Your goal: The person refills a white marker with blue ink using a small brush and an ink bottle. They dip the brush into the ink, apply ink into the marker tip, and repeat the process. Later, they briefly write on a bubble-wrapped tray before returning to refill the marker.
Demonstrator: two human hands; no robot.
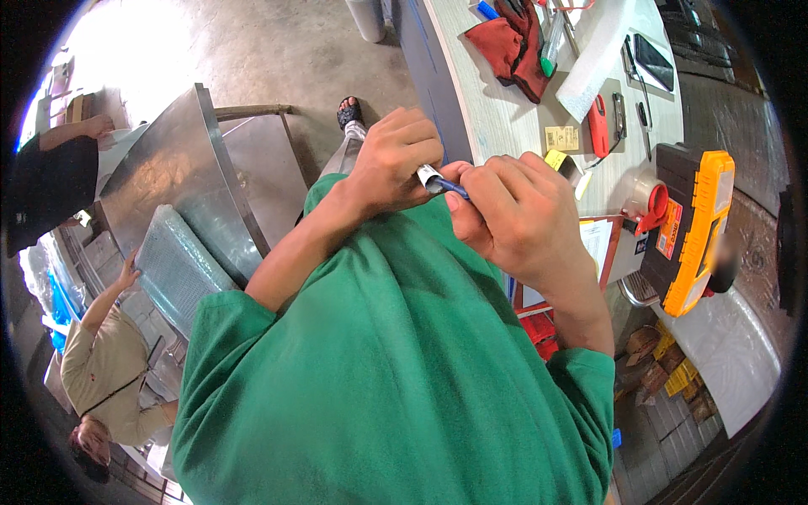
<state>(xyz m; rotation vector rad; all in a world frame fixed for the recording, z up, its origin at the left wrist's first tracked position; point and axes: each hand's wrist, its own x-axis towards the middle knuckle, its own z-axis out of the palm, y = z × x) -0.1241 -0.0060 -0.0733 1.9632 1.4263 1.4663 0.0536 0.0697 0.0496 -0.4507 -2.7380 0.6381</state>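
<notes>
In front of my green shirt, my two hands meet. My left hand [397, 160] is closed around a short white tube [428, 177] with dark print, its open end facing right. My right hand [526, 215] pinches a slim blue stick-like piece [455, 187] between thumb and fingers. The tip of this piece lies at the mouth of the tube; how far it reaches in, I cannot tell. Its other end is hidden by my right fingers. Beyond my right hand, a yellow-and-black roll or label [557, 160] lies on the white table [505, 126].
On the table lie red-and-black gloves [511, 46], a white foam sheet [599, 63], a red cutter [598, 126], a phone [653, 61] and a red tape dispenser [652, 206]. A yellow-and-black toolbox [694, 231] stands right. Left are metal sheets [177, 160], a bubble-wrapped panel [181, 265] and two people.
</notes>
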